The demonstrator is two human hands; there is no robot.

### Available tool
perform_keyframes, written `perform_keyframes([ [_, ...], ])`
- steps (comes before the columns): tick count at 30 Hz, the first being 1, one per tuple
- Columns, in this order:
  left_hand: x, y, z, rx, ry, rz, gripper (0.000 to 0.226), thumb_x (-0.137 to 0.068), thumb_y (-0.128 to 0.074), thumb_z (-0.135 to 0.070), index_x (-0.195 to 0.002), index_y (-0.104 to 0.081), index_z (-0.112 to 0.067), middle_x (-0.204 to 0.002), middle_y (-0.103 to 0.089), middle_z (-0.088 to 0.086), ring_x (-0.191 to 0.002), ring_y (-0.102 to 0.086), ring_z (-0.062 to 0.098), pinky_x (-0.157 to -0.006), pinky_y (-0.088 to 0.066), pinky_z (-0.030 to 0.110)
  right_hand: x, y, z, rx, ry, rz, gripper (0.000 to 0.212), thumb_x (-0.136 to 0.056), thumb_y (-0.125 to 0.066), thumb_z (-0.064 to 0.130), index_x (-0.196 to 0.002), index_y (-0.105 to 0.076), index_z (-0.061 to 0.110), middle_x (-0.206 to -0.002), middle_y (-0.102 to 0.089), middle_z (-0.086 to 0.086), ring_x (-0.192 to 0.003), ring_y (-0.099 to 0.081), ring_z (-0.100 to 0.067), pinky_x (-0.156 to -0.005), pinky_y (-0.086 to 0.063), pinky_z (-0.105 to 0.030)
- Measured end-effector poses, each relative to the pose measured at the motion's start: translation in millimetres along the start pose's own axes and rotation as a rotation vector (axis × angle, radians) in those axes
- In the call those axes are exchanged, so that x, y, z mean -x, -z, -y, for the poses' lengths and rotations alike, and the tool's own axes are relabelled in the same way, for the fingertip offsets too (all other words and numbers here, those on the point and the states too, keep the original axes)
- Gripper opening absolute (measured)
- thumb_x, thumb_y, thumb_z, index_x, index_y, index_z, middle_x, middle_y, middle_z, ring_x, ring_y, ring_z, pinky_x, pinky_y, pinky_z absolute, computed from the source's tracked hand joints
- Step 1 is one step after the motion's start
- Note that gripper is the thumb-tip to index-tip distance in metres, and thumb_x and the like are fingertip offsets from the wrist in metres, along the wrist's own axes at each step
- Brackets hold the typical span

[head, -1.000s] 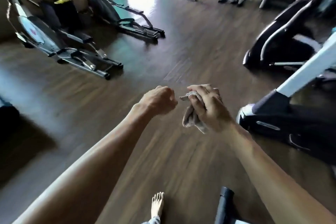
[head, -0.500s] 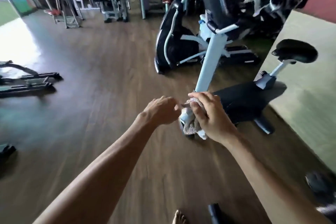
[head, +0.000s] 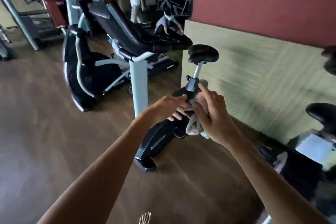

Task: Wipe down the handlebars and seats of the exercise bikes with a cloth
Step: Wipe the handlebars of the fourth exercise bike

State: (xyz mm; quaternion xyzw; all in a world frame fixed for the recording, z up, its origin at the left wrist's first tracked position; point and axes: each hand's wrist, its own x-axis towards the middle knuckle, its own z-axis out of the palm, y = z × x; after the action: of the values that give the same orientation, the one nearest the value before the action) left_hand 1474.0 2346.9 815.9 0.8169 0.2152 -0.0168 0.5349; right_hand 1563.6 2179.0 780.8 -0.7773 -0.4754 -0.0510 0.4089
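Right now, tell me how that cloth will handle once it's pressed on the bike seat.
The cloth probably stays floppy: it hangs bunched below the right hand. It looks light, held without strain. It should mould to the rounded seat, though it may bunch rather than glide.

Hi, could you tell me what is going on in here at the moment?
A person is in a gym, standing in front of an exercise bike that stands beside a wall. The right hand holds a bunched grey cloth, and the left hand reaches its fingers across to the cloth, seemingly adjusting it. Both hands are in the air in front of the bike; the cloth does not appear to touch it. The black seat is not being wiped yet.
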Motion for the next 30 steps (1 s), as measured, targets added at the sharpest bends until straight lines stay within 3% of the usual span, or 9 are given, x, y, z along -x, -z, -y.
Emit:
perform_keyframes([
  [2, -27.6, 3.9, -17.9, 0.301, -0.041, 0.187, 0.056, -0.105, -0.043, -0.057, -0.1, -0.071, -0.009, -0.099, -0.072, 0.012, -0.089, -0.066, 0.027, -0.091, -0.051, 0.04, -14.4, 6.8, -12.5, 0.06, -0.059, -0.086, 0.078, -0.098, -0.039, 0.06, -0.16, -0.023, 0.016, -0.132, -0.05, -0.007, -0.117, -0.041, -0.021, -0.103, -0.038, -0.042],
  [8, -93.1, 5.7, -69.8, 0.129, -0.435, 0.512, 0.035, -0.102, -0.063, -0.02, -0.104, -0.061, 0.015, -0.086, -0.07, 0.021, -0.079, -0.068, 0.028, -0.082, -0.056, 0.043, -51.4, 27.5, -20.4, 0.118, -0.165, -0.282, 0.088, -0.098, -0.061, 0.038, -0.164, -0.005, 0.022, -0.143, -0.035, 0.001, -0.131, -0.031, -0.016, -0.113, -0.035, -0.038],
  [11, -122.5, 6.8, -86.4, 0.135, -0.51, 0.541, 0.035, -0.098, -0.067, -0.022, -0.094, -0.059, 0.012, -0.077, -0.065, 0.023, -0.07, -0.065, 0.023, -0.069, -0.054, 0.041, -52.3, 49.0, -13.6, -0.018, -0.28, -0.3, 0.105, -0.086, -0.072, 0.058, -0.16, 0.0, 0.039, -0.144, -0.019, 0.026, -0.146, -0.02, -0.008, -0.117, -0.029, -0.021],
  [14, -144.3, -0.1, -96.9, 0.136, -0.614, 0.576, 0.054, -0.09, -0.074, -0.038, -0.097, -0.056, 0.013, -0.082, -0.059, 0.03, -0.073, -0.06, 0.025, -0.07, -0.049, 0.044, -42.1, 70.1, -10.2, -0.012, -0.467, -0.463, 0.098, -0.081, -0.072, 0.066, -0.158, -0.021, 0.033, -0.154, -0.028, 0.017, -0.145, -0.029, 0.001, -0.112, -0.03, -0.009],
  [16, -153.2, -6.8, -103.5, 0.169, -0.682, 0.637, 0.051, -0.093, -0.074, -0.035, -0.095, -0.056, 0.013, -0.074, -0.054, 0.024, -0.066, -0.055, 0.025, -0.06, -0.046, 0.033, -35.1, 80.1, -8.8, -0.075, -0.585, -0.473, 0.082, -0.084, -0.07, 0.06, -0.15, -0.041, 0.023, -0.144, -0.052, 0.011, -0.128, -0.051, 0.006, -0.102, -0.044, -0.016],
  [19, -161.1, -20.8, -118.4, 0.271, -0.7, 0.717, 0.029, -0.095, -0.068, -0.027, -0.097, -0.064, 0.002, -0.072, -0.056, 0.01, -0.062, -0.054, 0.02, -0.051, -0.043, 0.024, -31.9, 87.4, -9.8, -0.161, -0.63, -0.532, 0.054, -0.087, -0.075, 0.049, -0.127, -0.059, 0.016, -0.119, -0.073, 0.005, -0.115, -0.067, -0.011, -0.098, -0.054, -0.033],
  [23, -173.9, -55.3, -143.1, 0.232, -0.818, 0.647, 0.011, -0.094, -0.071, -0.026, -0.1, -0.066, -0.018, -0.073, -0.063, -0.013, -0.063, -0.058, 0.007, -0.057, -0.046, 0.02, -38.4, 96.9, -9.3, -0.157, -0.654, -0.847, 0.02, -0.092, -0.075, 0.016, -0.108, -0.063, 0.013, -0.092, -0.076, 0.001, -0.086, -0.073, -0.021, -0.073, -0.061, -0.04],
  [27, -172.4, -97.1, -158.8, 0.215, -0.936, 0.207, 0.042, -0.092, -0.07, -0.048, -0.125, -0.058, -0.025, -0.116, -0.06, -0.01, -0.101, -0.059, -0.003, -0.084, -0.05, 0.017, -44.8, 119.2, -18.8, 0.154, -0.62, -1.083, 0.017, -0.089, -0.076, 0.013, -0.096, -0.061, 0.014, -0.076, -0.067, 0.001, -0.064, -0.061, -0.014, -0.055, -0.051, -0.032],
  [30, -157.8, -121.3, -181.4, 0.292, -0.993, 0.428, 0.054, -0.092, -0.062, -0.057, -0.135, -0.051, -0.028, -0.123, -0.061, -0.015, -0.112, -0.059, -0.005, -0.091, -0.046, 0.01, -53.6, 135.6, -18.8, 0.188, -0.544, -1.112, 0.015, -0.089, -0.073, 0.006, -0.096, -0.062, 0.014, -0.076, -0.069, 0.003, -0.065, -0.063, -0.013, -0.057, -0.051, -0.033],
])
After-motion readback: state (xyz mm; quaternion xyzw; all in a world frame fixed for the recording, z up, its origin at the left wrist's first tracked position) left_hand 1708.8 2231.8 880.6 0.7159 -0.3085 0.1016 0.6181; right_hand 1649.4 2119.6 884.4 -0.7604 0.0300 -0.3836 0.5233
